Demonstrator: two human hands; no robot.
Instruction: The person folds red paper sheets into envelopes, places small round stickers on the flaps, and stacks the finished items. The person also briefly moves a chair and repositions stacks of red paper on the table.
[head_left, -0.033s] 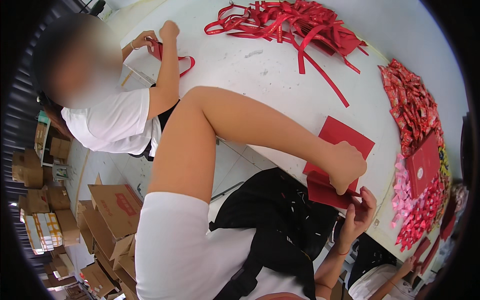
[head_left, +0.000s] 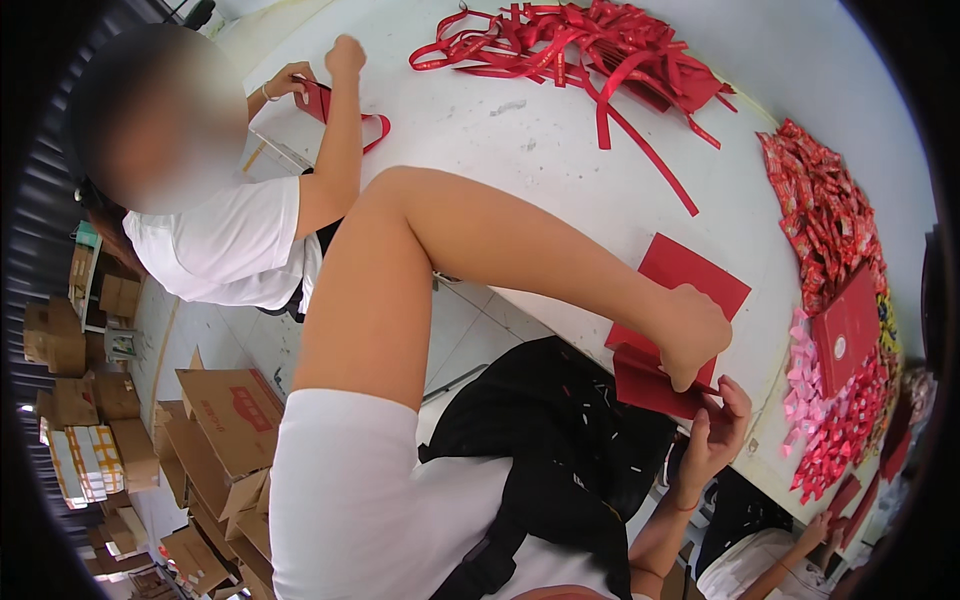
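A dark red folded cardboard piece [head_left: 697,274] lies at the table's near edge, one panel flat and a narrower folded part toward me. My left hand [head_left: 697,328] comes over it from the left, fingers curled down onto the fold; its fingertips are partly hidden. At the near right corner, my right hand [head_left: 718,425] has thumb and fingers closed on the edge of the narrower part. The far panel rests on the white table [head_left: 480,150], while the near part reaches the table's rim above a black apron [head_left: 550,430].
Red ribbons [head_left: 570,40] are heaped at the far side. To the right lie piles of red wrapped packets [head_left: 820,200], pink sweets [head_left: 805,380] and a red box [head_left: 848,325]. One co-worker [head_left: 230,240] sits at left; another's hand [head_left: 815,530] shows lower right. Cardboard boxes [head_left: 230,420] stand on the floor.
The left co-worker's raised hand has shifted slightly to the right. My hands and the red cardboard look almost the same.
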